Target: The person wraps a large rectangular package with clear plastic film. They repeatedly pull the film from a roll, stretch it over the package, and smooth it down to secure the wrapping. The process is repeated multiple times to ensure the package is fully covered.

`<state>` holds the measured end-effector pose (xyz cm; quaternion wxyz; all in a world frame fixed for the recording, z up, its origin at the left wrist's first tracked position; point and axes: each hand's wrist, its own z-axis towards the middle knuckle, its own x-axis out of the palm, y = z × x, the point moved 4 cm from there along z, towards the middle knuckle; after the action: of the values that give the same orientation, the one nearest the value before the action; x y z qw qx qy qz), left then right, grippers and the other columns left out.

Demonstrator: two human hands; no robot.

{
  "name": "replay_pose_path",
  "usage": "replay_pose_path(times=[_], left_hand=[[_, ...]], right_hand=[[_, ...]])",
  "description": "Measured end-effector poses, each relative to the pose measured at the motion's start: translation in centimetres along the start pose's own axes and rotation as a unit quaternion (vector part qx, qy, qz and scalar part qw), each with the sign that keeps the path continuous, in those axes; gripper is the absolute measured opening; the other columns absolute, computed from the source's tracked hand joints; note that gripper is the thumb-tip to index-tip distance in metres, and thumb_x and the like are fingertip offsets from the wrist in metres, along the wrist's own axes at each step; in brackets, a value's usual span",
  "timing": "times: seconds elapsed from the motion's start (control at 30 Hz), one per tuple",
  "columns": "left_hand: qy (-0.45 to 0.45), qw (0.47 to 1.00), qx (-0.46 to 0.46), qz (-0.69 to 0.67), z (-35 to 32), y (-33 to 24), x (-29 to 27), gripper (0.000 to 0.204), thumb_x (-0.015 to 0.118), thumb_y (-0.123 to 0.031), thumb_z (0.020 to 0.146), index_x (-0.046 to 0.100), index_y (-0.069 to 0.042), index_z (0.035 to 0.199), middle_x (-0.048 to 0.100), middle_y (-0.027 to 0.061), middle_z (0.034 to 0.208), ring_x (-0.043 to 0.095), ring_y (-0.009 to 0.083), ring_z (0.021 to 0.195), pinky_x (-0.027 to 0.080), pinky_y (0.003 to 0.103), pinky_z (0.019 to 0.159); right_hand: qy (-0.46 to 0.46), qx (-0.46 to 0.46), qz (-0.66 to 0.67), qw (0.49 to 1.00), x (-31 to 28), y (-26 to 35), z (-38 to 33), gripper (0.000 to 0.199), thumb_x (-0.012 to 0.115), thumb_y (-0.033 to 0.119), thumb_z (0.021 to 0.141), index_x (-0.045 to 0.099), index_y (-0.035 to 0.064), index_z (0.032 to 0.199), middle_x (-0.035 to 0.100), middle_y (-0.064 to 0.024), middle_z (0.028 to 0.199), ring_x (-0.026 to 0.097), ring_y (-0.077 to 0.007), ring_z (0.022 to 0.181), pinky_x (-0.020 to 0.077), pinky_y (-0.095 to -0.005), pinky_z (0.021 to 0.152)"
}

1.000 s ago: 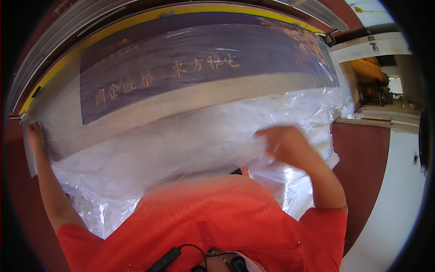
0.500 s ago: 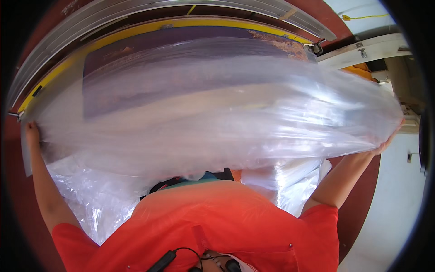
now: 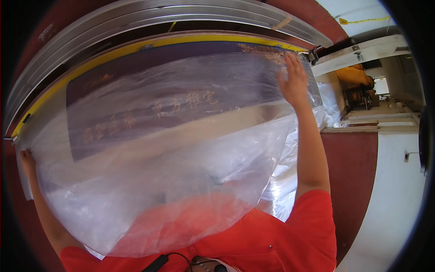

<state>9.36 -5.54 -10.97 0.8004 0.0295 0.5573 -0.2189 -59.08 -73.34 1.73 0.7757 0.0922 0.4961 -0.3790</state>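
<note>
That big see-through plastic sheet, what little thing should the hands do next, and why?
Probably pull the clear plastic sheet a bit further over the far edge of the dark purple panel. The right hand already presses it at the far right corner and the left hand pins the near left edge, yet the panel's far left strip shows bare.

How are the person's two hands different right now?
The right hand is high at the far corner of the clear plastic sheet, fingers spread flat on it. The left hand is lower, at the sheet's near left edge, mostly hidden behind it. Both touch the same sheet, arms stretched out.
</note>
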Motion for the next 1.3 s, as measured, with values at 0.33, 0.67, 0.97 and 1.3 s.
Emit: replay_pose_path(times=[0.33, 0.67, 0.97, 1.3], left_hand=[[0.058, 0.996, -0.054, 0.048, -2.5, -1.3, -3.1, 0.032, 0.039, -0.029, 0.085, 0.051, -0.001, 0.092, 0.055, 0.0125, 0.087, 0.052, 0.0215, 0.082, 0.038, 0.033, 0.073], [0.181, 0.895, -0.166, -0.373, 0.7, 4.9, -6.9, 0.031, 0.046, -0.029, 0.082, 0.051, -0.005, 0.102, 0.052, 0.0015, 0.094, 0.047, 0.0112, 0.088, 0.037, 0.024, 0.078], [-0.096, 0.994, -0.058, 0.0, 9.2, 0.5, 0.7, 0.036, 0.045, -0.035, 0.081, 0.055, -0.002, 0.093, 0.058, 0.0079, 0.081, 0.054, 0.0181, 0.073, 0.042, 0.028, 0.067], [-0.043, 0.994, -0.096, 0.017, 14.1, -1.9, 5.6, 0.035, 0.044, -0.035, 0.081, 0.056, -0.004, 0.093, 0.058, 0.0079, 0.076, 0.055, 0.0194, 0.068, 0.042, 0.028, 0.06]], right_hand=[[0.018, 0.062, -0.078, 0.995, 3.1, -0.1, 1.1, 0.037, 0.049, 0.036, 0.076, 0.055, 0.0075, 0.099, 0.053, -0.0094, 0.1, 0.042, -0.0255, 0.104, 0.0289, -0.0424, 0.088], [-0.024, 0.088, 0.08, 0.993, 7.3, -4.1, 2.9, 0.023, 0.055, 0.026, 0.074, 0.054, 0.0037, 0.077, 0.054, -0.0104, 0.072, 0.051, -0.0254, 0.067, 0.0393, -0.0365, 0.061], [-0.009, 0.284, 0.252, 0.925, 9.2, -8.0, 2.9, 0.027, 0.046, 0.026, 0.078, 0.051, -0.001, 0.078, 0.056, -0.0152, 0.073, 0.055, -0.0299, 0.065, 0.042, -0.0348, 0.061], [-0.049, 0.396, 0.27, 0.876, 14.0, -9.7, 8.2, 0.037, 0.06, 0.036, 0.067, 0.057, -0.0003, 0.07, 0.059, -0.0131, 0.069, 0.056, -0.0231, 0.066, 0.0422, -0.0316, 0.064]])
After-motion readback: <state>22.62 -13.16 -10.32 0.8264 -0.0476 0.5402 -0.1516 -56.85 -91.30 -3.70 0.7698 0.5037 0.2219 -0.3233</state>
